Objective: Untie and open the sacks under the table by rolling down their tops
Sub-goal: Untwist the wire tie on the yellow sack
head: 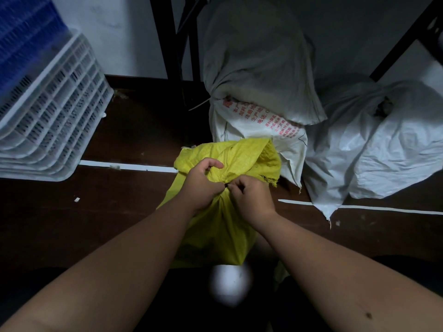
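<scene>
Both grips, left hand (203, 182) and right hand (251, 196), pinched tight on yellow sack (230, 161) tied neck.

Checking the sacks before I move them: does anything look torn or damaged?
Yes. The yellow sack has a frayed, ragged top edge with loose threads on its right side. The white sacks show no tears.

A dim room with a dark brown floor (134, 140) crossed by strips of white tape (127, 167), where small pale scraps lie scattered. A pale wall (124, 32) rises behind, with black metal table legs (172, 56) standing against it and another dark brace (402, 41) slanting in at upper right. At left, a stack of white slatted plastic crates (52, 111) sits on the floor beside a blue crate (24, 27).
</scene>
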